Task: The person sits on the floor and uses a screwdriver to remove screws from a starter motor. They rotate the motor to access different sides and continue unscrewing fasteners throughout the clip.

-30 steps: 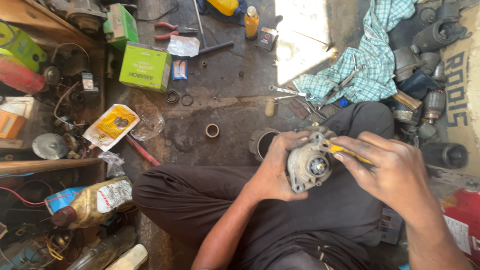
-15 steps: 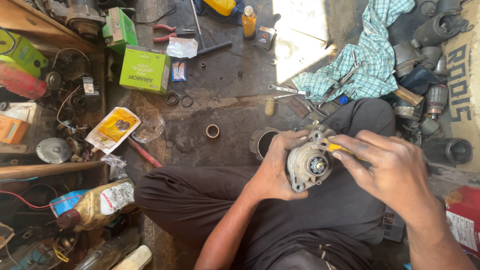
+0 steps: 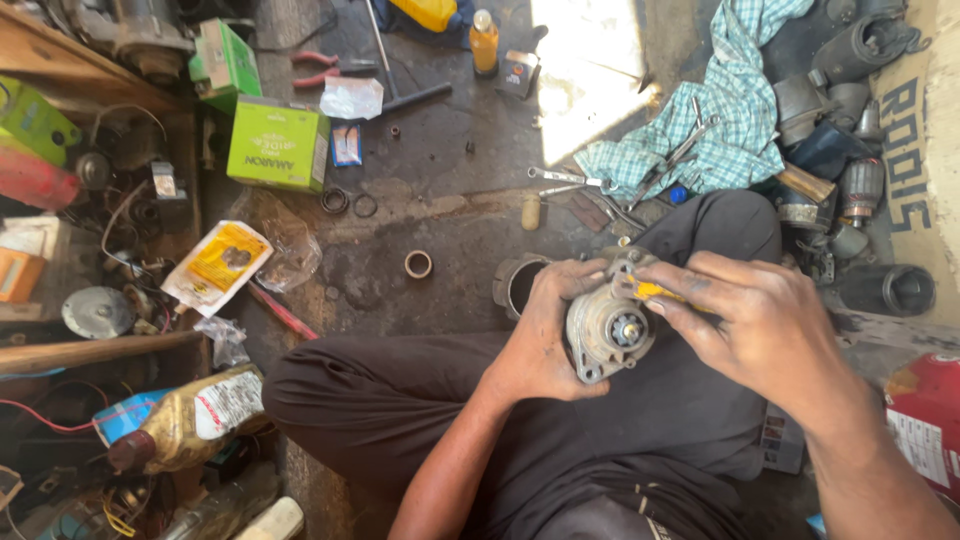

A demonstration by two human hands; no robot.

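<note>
Head view, and we are looking straight down at a person seated on a grimy workshop floor, dark trousers filling the lower middle; the left hand is wrapped firmly around a grey metal motor housing, thumb and fingers clamped on its left side, holding it above the lap with its round shaft end facing up at us; the right hand comes over from the other side, fingers curled on a yellow-handled tool pressed against the top right of the housing, tip hidden behind the fingers; so both hands are closed, one on the housing, one on the tool. On the floor just left of the left hand sits a dark metal cylinder, partly hidden by the wrist; further left, a small brass ring lies alone; toward the far edge of the floor a green cardboard box stands near two black rubber rings; a yellow-printed plastic packet lies at the left, with a red-handled screwdriver just below it; a checked blue cloth is crumpled at the far right with spanners beside it; an oil bottle lies on its side at the near left corner.
</note>
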